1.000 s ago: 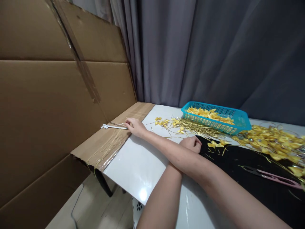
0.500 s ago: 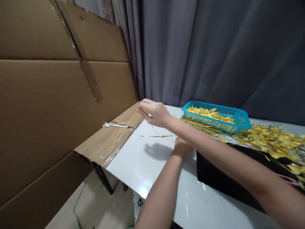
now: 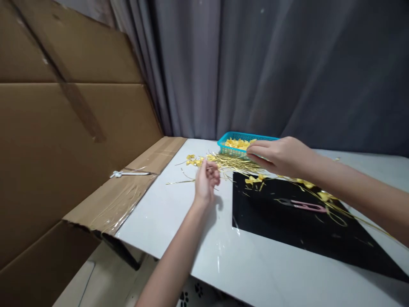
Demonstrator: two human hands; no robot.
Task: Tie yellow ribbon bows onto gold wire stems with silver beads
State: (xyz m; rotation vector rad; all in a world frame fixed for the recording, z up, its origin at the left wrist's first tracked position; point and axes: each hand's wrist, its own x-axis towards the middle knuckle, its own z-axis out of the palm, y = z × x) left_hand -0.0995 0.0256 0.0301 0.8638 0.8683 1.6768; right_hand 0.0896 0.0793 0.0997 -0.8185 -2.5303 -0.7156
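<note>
My left hand [image 3: 207, 181] is raised over the white table with its fingers curled in toward the thumb; I cannot make out what they hold. Beside its thumb are yellow flowers [image 3: 193, 160] on thin stems. My right hand [image 3: 273, 154] has its fingers pressed together in front of the blue basket [image 3: 222, 149], and anything in its grip is hidden. Yellow petals [image 3: 238, 143] fill part of that basket. Gold wires [image 3: 238, 163] lie bundled between the hands. More yellow flowers [image 3: 254, 180] lie at the black mat's [image 3: 271, 221] back edge.
Pink-handled snips [image 3: 305, 206] lie on the mat near a looped gold strand [image 3: 338, 219]. At the left stands a tall cardboard sheet [image 3: 73, 157], with a white-ended tool [image 3: 131, 173] on its lower flap. A grey curtain [image 3: 255, 76] hangs behind the table.
The view has turned right. My right hand has swung from the left across to the basket, uncrossing my arms. My left hand has lifted. The flower heap at the right is no longer seen; the snips show fully.
</note>
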